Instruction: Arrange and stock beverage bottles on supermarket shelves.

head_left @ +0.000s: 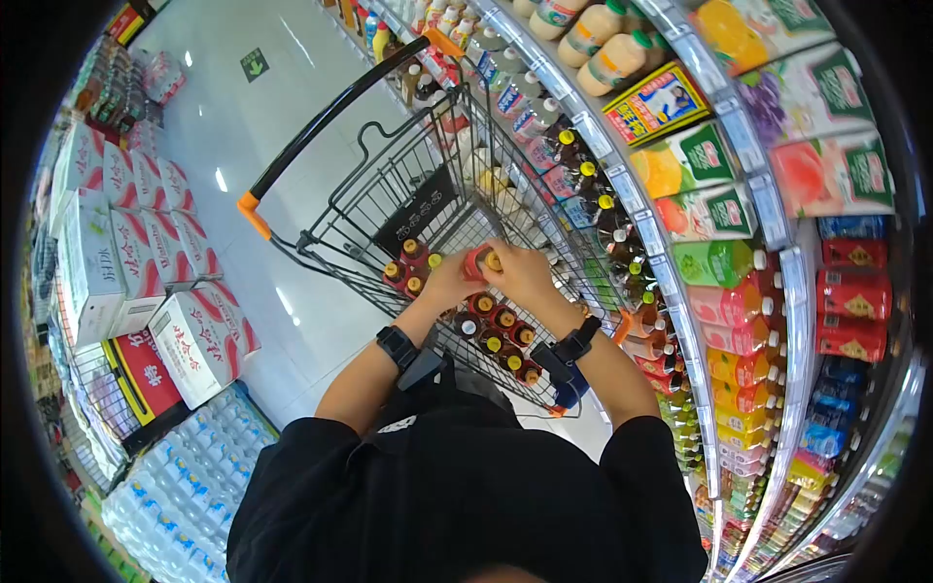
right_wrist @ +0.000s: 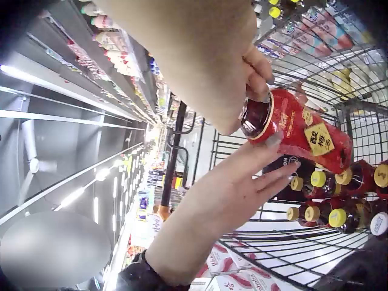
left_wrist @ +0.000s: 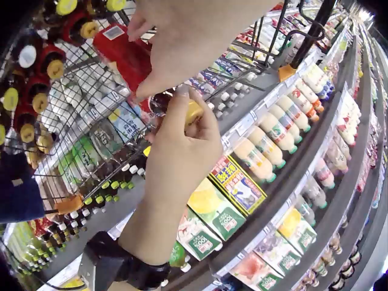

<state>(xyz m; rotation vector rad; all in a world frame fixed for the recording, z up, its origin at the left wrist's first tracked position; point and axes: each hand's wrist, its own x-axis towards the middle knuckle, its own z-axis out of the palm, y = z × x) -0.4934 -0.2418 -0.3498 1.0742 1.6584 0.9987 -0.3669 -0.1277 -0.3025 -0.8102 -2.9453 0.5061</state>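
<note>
Both hands are on one red-labelled bottle of dark drink [head_left: 474, 263] [left_wrist: 125, 59] [right_wrist: 334, 148], above the cart. My left hand [head_left: 454, 284] [left_wrist: 197, 51] [right_wrist: 227, 189] holds the labelled body, a finger and the thumb on opposite sides of it in the left wrist view. My right hand [head_left: 525, 279] [left_wrist: 183, 138] [right_wrist: 221, 76] grips the bottle's neck end, its fingers curled by the golden cap [left_wrist: 193, 113]. The bottle lies tilted in the right wrist view. Below stand several similar bottles [head_left: 506, 319] with gold, yellow and white caps in the wire cart [head_left: 335, 194].
Drink shelves [head_left: 622, 175] with cartons and bottles run along the right, close to the cart. Left of the aisle floor [head_left: 282, 243] stand stacked white-and-red boxes [head_left: 194, 335] and packs of water bottles [head_left: 190, 481]. The cart's black handle [head_left: 330, 121] has orange ends.
</note>
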